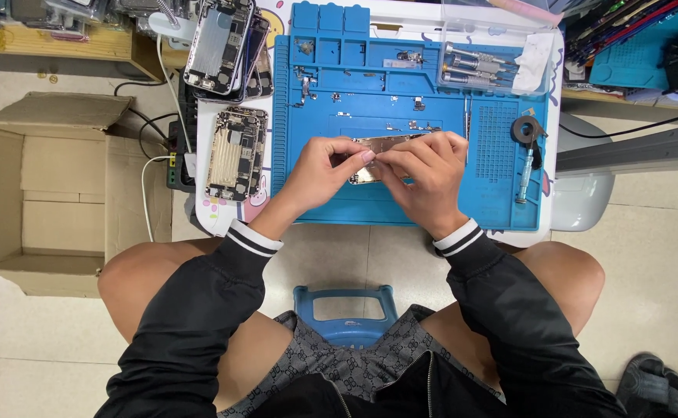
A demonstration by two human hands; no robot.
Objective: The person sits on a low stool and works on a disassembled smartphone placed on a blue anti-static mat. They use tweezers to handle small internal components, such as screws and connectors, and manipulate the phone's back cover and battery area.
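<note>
Blue silicone work mat [331, 205] covers most of the small bench and serves as the landmark here. Over the mat's centre, both hands meet on a gold-toned phone housing [377, 147], which sits slightly above the mat surface. The left hand [319, 174] pinches the housing's near-left edge, grip closed on it between thumb and fingers. The right hand [428, 178] closes on the housing from the right, its fingertips [381, 157] pressed at a point along the top face; whether a small part lies under them cannot be told, since the fingers hide it.

Along the mat's back edge, small screws and parts [401, 56] rest in moulded compartments. At the mat's back-right corner, a clear tray [544, 87] holds several metal screwdrivers [470, 66]. Near the mat's right edge lie a roll of dark tape [528, 130] and a slim blue-handled tool [525, 174]. Just left of the mat, opened phone chassis [236, 151] lie with their boards exposed, more stacked behind. Far left of the mat, on the floor, stands a cardboard box [13, 267].

The step in hand appears to be fine fingertip work on the housing. The next move likely calls for a steady left hold and precise right-hand pressure.
</note>
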